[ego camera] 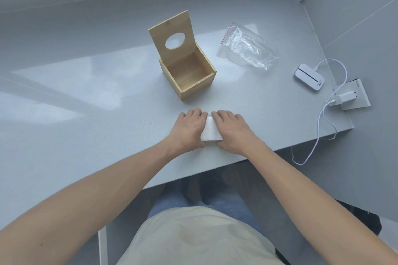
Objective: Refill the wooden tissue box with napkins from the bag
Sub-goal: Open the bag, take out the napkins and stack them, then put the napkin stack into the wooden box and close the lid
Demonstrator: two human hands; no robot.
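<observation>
A white stack of napkins (211, 131) lies on the grey table near its front edge. My left hand (189, 128) presses against its left side and my right hand (231, 130) against its right side, fingers curled over the top. Beyond the hands stands the wooden tissue box (189, 84), its inside bare. Its hinged lid (172, 34), with an oval hole, stands upright at the back. The clear plastic zip bag (247, 48) lies flat to the right of the box and looks empty.
A white device (309, 77) lies at the table's right side, its cable (323, 118) running to a charger (346, 98) in a socket plate and hanging over the right edge. The grey table (97, 103) meets walls at the back and right.
</observation>
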